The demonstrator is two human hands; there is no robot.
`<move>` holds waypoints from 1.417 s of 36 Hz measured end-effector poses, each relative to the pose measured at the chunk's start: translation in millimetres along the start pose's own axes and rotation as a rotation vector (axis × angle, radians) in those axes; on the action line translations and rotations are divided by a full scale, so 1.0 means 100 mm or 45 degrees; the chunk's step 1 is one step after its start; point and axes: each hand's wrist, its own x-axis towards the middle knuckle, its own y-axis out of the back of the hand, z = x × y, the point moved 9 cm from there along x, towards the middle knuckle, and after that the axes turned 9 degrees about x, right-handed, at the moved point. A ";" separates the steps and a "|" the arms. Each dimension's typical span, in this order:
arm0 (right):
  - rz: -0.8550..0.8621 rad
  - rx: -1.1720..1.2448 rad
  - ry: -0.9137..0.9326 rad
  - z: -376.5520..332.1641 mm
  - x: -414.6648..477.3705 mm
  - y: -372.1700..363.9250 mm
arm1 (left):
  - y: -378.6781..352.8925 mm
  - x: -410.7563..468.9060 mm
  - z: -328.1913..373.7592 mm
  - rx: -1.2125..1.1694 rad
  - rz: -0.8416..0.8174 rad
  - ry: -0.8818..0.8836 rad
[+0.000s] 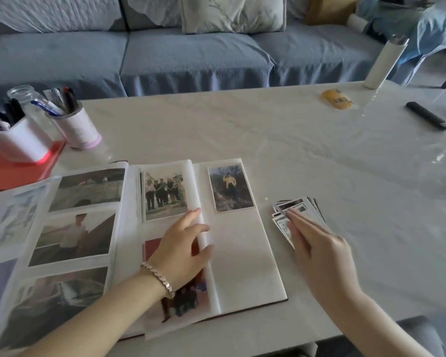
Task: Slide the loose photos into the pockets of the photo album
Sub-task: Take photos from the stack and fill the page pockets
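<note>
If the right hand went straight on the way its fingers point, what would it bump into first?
The pile of loose photos. The right hand points up and to the left, and its fingertips are already at that pile's near edge. I cannot tell whether they touch it yet.

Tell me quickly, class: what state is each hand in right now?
Left hand: open, fingers relaxed, resting on the album.
Right hand: open, straight fingers touching the loose photo stack.

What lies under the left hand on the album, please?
The left hand rests on a page edge and a red-topped photo; people show at its bottom, but its middle is hidden.
</note>
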 end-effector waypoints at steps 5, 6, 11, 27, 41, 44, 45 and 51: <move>-0.077 0.213 0.185 -0.57 -0.06 -0.42 | 0.10 -0.15 0.30 -1.024 -0.085 0.058; -0.126 0.267 0.197 -0.64 -0.09 -0.52 | 0.09 -0.17 0.35 -1.152 -0.108 0.039; -0.540 0.481 0.086 -0.78 -0.18 -0.96 | 0.06 -0.24 0.04 -1.346 0.112 0.423; -0.945 0.242 0.097 -0.53 -0.73 -1.26 | 0.60 -0.29 -0.56 -0.428 0.626 0.472; -0.638 0.285 -0.138 -0.24 -0.45 -1.06 | 0.22 -0.20 -0.63 -0.290 0.364 0.506; -0.856 -0.136 -0.247 0.00 -0.46 -1.18 | 0.20 -0.19 -0.68 -0.313 0.350 0.567; -0.914 -0.245 -0.273 0.05 -0.47 -1.20 | 0.20 -0.18 -0.69 -0.322 0.348 0.573; -0.984 -0.366 -0.325 0.14 -0.51 -1.25 | 0.20 -0.22 -0.70 -0.335 0.368 0.581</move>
